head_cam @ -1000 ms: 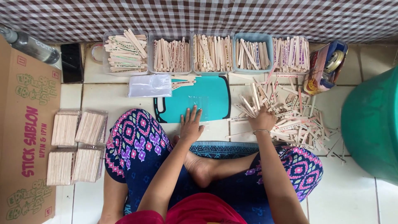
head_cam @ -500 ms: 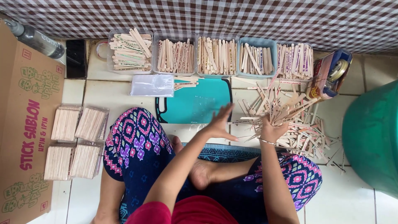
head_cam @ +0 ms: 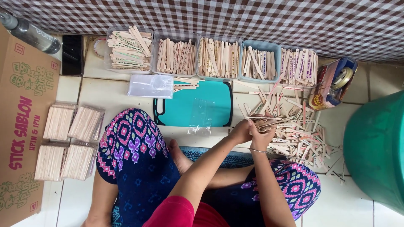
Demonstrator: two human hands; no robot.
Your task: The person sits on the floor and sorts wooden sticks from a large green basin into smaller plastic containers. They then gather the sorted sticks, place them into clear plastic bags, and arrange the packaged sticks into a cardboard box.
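I hold a bundle of wooden sticks above the loose pile at right, my left hand and right hand both closed around it. I judge that squaring the ends evenly is best done before moving to the teal board.

Seated cross-legged on floor, knees spread wide. Both forearms reach forward and to the right, converging ahead of the right knee. Left hand and right hand meet, touching, fingers curled closed in a shared grip. Left arm crosses the body diagonally, elbow bent, red sleeve at upper arm. Right forearm runs nearly straight up from the lap; thin bangle on the right wrist. One bare foot shows between the knees.
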